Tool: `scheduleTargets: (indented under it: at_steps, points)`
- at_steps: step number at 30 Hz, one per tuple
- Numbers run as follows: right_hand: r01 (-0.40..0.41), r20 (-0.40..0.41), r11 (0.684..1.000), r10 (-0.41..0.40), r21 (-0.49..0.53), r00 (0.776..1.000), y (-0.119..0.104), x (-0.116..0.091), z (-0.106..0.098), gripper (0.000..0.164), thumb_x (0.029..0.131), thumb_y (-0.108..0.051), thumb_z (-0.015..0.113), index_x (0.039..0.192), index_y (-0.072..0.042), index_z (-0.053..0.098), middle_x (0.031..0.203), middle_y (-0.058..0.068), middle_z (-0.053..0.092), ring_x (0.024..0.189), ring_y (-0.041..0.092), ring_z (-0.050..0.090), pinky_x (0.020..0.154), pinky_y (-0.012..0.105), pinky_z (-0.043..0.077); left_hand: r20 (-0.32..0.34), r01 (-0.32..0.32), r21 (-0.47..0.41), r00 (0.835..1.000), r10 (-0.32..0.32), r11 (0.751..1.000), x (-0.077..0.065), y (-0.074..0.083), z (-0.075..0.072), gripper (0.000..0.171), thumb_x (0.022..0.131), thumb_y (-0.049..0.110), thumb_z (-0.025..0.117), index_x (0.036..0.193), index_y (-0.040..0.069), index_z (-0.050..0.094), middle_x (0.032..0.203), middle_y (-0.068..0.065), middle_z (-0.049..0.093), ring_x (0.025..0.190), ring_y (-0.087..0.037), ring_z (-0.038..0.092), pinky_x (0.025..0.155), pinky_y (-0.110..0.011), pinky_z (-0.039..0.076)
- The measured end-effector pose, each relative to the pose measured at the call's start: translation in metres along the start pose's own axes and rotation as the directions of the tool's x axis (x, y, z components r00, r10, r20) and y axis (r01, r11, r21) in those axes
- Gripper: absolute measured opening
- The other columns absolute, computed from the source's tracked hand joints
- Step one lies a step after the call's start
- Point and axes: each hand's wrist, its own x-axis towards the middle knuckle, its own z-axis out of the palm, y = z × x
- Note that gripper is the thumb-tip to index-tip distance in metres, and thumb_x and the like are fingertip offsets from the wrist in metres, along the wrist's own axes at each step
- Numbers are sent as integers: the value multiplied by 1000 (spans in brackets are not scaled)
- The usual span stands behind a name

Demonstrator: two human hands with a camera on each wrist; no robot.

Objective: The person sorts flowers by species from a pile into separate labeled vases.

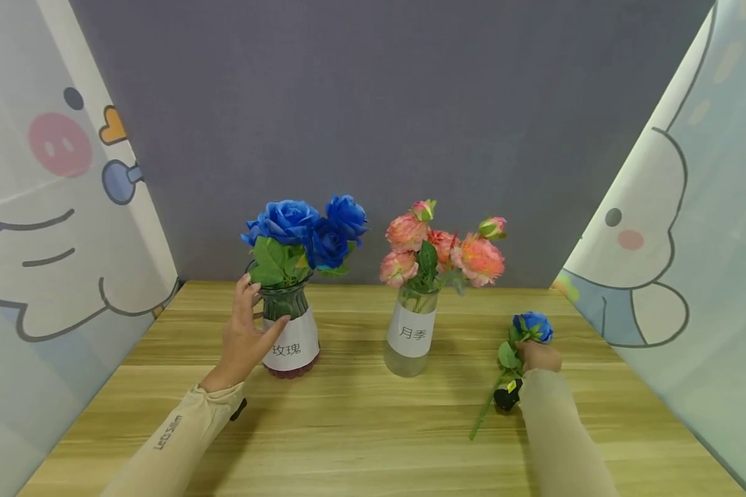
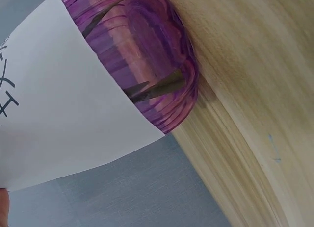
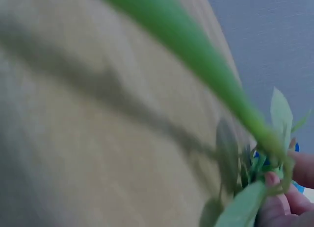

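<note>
My left hand (image 1: 244, 342) is at the left side of a dark ribbed glass vase (image 1: 291, 373), thumb and fingers spread, the thumb against its front. This vase wears a white paper label (image 2: 83, 104) with Chinese characters and holds several blue roses (image 1: 289, 221); its base looks purple in the left wrist view. At the right, my right hand (image 1: 539, 357) pinches a single blue rose (image 1: 537, 326) by its stem, just below the bloom. The green stem (image 3: 196, 50) slants across the right wrist view, casting a shadow on the table.
A clear glass vase (image 1: 405, 364) with a white label stands mid-table, holding several pink-orange flowers (image 1: 480, 259). A grey panel (image 1: 373, 124) closes the back of the wooden table (image 1: 360, 428). Cartoon-printed curtains (image 1: 634, 207) flank both sides.
</note>
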Motion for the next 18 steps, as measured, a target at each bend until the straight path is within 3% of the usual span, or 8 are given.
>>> scheduleTargets:
  at_steps: [5,8,11,13,15,16,17,18]
  points:
    - [-63,68,978,50,198,996,0,-6,1,9,83,12,59,91,9,59,58,1,57,52,8,61,60,20,54,4,-6,2,1000,6,1000,0,0,1,69,94,51,50,131,-5,36,141,-34,33,93,-48,62,52,-46,53]
    - [-134,106,966,113,220,988,-2,3,3,10,83,17,57,83,7,58,59,5,60,51,11,62,63,22,56,7,-5,6,1000,5,1000,1,0,1,69,94,51,50,131,-5,36,141,-34,33,93,-48,62,52,-46,53]
    - [-195,170,963,163,189,972,13,42,1,8,83,17,59,82,9,58,62,9,62,53,13,62,62,25,56,7,-1,5,1000,1,1000,1,-1,2,69,94,51,50,131,-5,36,141,-34,33,93,-48,62,52,-47,53]
    - [-232,280,954,174,188,944,36,92,-2,10,79,16,68,81,10,60,64,10,62,55,16,63,61,27,57,8,2,4,1000,-2,1000,1,-1,2,69,94,51,49,131,-5,36,141,-34,33,94,-48,62,53,-48,53]
    - [-265,415,940,157,216,896,61,142,-7,16,78,13,71,92,9,65,80,13,67,68,19,67,65,27,57,7,2,-1,1000,-2,1000,1,0,2,69,94,52,49,131,-5,36,141,-33,33,94,-48,62,53,-49,53]
    - [-283,490,928,134,243,861,72,162,-10,20,78,11,73,97,8,67,85,12,69,74,20,69,68,27,57,8,3,-4,1000,-3,1000,1,0,1,69,94,51,49,131,-5,36,142,-33,33,94,-48,62,53,-48,53]
    - [-285,522,926,119,248,844,75,167,-11,29,80,9,72,108,6,66,100,14,69,83,20,69,71,26,56,8,3,-8,1000,-3,1000,1,0,1,68,94,51,49,131,-5,36,142,-33,32,93,-48,62,53,-48,53]
    - [-280,524,928,116,246,844,71,159,-10,37,82,8,70,118,1,64,115,15,65,92,19,68,73,24,55,7,2,-11,1000,-2,1000,1,0,1,68,94,51,48,131,-5,36,142,-32,32,93,-48,62,53,-48,53]
